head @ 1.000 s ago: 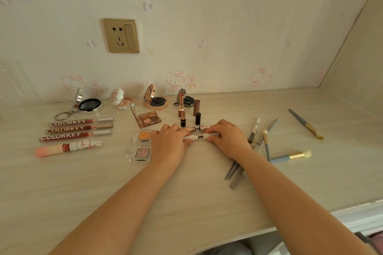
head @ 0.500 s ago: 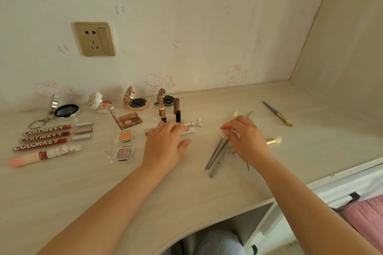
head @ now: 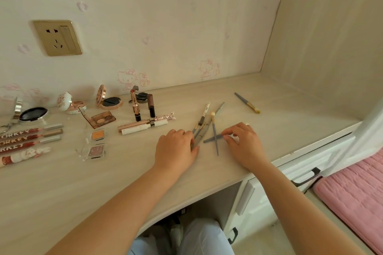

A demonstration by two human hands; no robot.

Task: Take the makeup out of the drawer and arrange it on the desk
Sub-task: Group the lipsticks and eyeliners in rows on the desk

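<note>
Pale wood-grain covers the table (head: 279, 114) and the wall behind it, and the makeup is spread across the top. The left hand (head: 176, 149) lies palm down with its fingers curled over the near ends of a bundle of pencils and brushes (head: 202, 128); I cannot tell how tight that grip is. The right hand (head: 244, 145) pinches the end of a grey-blue brush (head: 211, 138) between thumb and forefinger, the other fingers loosely bent. That brush lies crosswise under a second blue brush (head: 214, 132) with a cream tip, the two forming an X just right of the bundle. Another brush with a gold band (head: 247, 103) lies well apart toward the right corner.

Left of the hands, two long tubes (head: 143, 127) lie side by side, one pinkish with an ornate cap, one white. Behind them an uncapped lipstick (head: 135, 105) and a brown tube (head: 151, 105) stand upright, with a small dark pot (head: 143, 97) behind those. An open round compact (head: 108, 101) and a white floral pot (head: 68, 103) sit near the wall. An open eyeshadow case (head: 101, 119) lies in front of them, and two small square pans (head: 97, 143), one orange and one pink, are nearer the edge. At far left lie three lettered lip glosses (head: 31, 137), a pink tube (head: 24, 155) and a mirror compact (head: 31, 114).

A gold socket (head: 58, 37) is set in the wall. Below the table edge are white drawers (head: 310, 159) and a pink cushion (head: 356, 188)
</note>
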